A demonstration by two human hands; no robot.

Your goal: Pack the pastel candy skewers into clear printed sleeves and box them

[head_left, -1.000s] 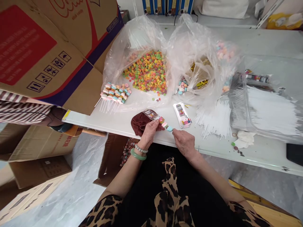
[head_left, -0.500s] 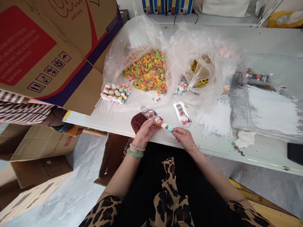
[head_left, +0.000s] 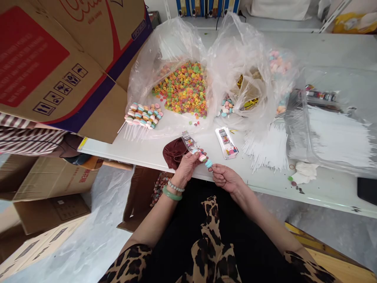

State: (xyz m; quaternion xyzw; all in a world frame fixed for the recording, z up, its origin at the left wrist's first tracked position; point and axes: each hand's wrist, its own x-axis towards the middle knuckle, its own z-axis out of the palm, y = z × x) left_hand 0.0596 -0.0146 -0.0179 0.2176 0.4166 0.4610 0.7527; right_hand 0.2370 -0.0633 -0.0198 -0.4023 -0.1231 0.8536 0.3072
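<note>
My left hand [head_left: 188, 164] is closed round the upper part of a candy skewer [head_left: 203, 158] with pink, white and blue pieces. A printed card or wrapper [head_left: 187, 140] sticks out beyond my left fingers at its top end. At the skewer's lower end, my right hand [head_left: 225, 176] pinches the tip just below the blue piece. Beside my left hand a dark brown cloth [head_left: 173, 152] lies bunched on the table. A stack of printed cards [head_left: 226, 143] lies a little farther off, in front of my right hand.
Finished candy skewers [head_left: 143, 116] lie at the left, near a plastic bag with ring candies [head_left: 185, 90]. Another clear bag [head_left: 235, 47] holds gold ties. White sticks [head_left: 266, 147] and a plastic tub [head_left: 338, 133] are at the right. A large carton [head_left: 73, 59] stands left.
Both hands have shifted slightly, with the skewer moving a little down and the printed wrapper turning more upright. My right fingers have curled in more. The middle clear bag now stands higher.
</note>
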